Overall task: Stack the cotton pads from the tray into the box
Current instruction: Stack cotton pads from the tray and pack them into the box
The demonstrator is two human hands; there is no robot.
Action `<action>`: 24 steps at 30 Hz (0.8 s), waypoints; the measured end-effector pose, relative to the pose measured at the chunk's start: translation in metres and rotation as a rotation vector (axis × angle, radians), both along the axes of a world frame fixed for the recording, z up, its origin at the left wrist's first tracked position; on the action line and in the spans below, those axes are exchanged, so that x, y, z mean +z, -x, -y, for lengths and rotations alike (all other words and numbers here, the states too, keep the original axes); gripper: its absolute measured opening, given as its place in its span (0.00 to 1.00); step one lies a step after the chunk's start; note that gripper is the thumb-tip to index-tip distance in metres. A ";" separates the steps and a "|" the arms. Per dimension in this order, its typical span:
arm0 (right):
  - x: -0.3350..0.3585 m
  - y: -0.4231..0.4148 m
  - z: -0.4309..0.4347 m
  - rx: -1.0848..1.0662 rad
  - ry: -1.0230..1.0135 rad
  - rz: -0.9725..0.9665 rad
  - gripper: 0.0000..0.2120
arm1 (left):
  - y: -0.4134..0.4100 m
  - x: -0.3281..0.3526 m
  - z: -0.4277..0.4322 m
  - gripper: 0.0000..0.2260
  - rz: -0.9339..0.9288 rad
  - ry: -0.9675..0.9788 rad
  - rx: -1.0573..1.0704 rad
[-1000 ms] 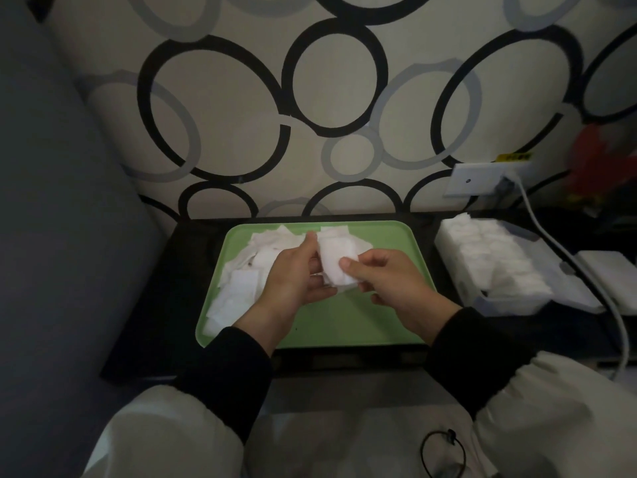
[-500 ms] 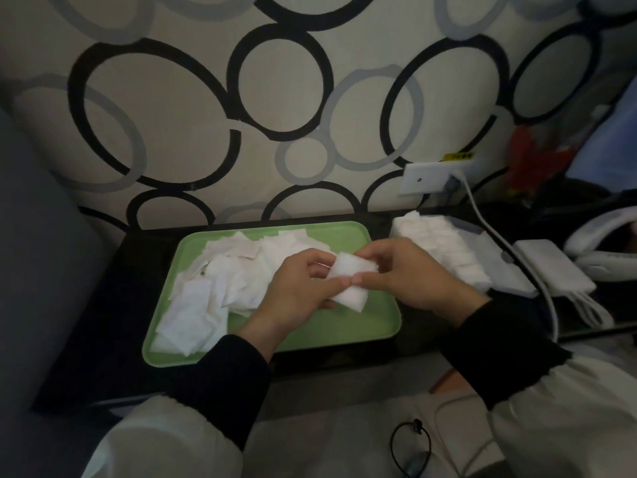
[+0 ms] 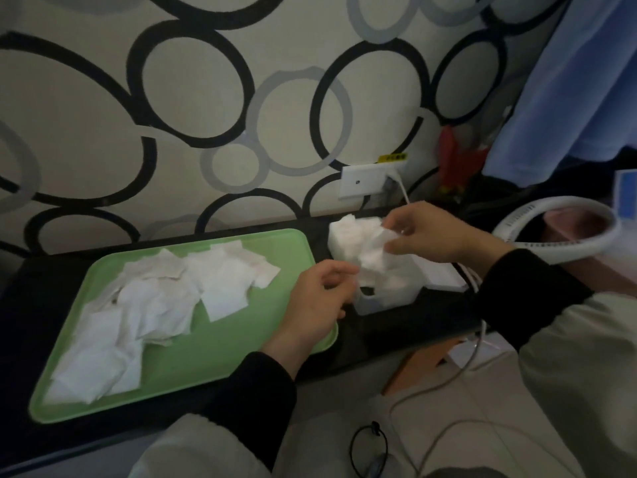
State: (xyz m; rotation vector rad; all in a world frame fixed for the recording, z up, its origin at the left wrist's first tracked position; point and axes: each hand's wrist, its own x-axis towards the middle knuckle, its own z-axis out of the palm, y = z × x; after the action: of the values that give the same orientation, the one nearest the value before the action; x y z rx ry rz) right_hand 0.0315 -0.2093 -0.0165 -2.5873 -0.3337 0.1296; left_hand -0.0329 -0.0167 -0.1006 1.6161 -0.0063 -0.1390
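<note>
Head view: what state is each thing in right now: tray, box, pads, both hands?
right hand: pinches one cotton pad above the box.
left hand: fingers curled beside the box; grip unclear.
tray: flat on the dark table, loose pads heaped on its left part.
box: open, partly filled with stacked pads.
wall socket: cable plugged in.

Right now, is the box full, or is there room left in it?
Partly full. Stacked pads fill the far end of the box; its near end shows bare clear plastic.
</note>
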 end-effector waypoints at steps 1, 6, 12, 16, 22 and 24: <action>-0.002 -0.003 0.000 0.029 0.063 -0.025 0.05 | -0.002 -0.002 0.007 0.05 -0.015 0.012 0.005; -0.009 -0.011 -0.015 0.105 0.271 -0.062 0.09 | -0.010 -0.010 0.023 0.08 -0.051 0.057 0.071; -0.015 -0.011 -0.030 0.099 0.525 -0.028 0.14 | -0.013 -0.017 0.021 0.10 -0.057 0.037 0.093; -0.024 -0.007 -0.037 0.073 0.499 0.009 0.16 | -0.013 -0.017 0.020 0.10 -0.063 0.018 0.076; -0.034 -0.006 -0.032 0.024 0.422 -0.009 0.13 | -0.013 -0.018 0.019 0.10 -0.037 -0.021 0.080; -0.029 -0.005 -0.025 -0.005 0.335 0.046 0.11 | -0.012 -0.018 0.018 0.10 -0.037 -0.023 0.080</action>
State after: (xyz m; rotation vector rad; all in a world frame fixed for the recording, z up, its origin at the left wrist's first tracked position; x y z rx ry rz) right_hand 0.0365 -0.1842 -0.0451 -2.9260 -0.3469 0.1345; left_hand -0.0205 -0.0351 -0.1185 1.6340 0.0887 -0.1067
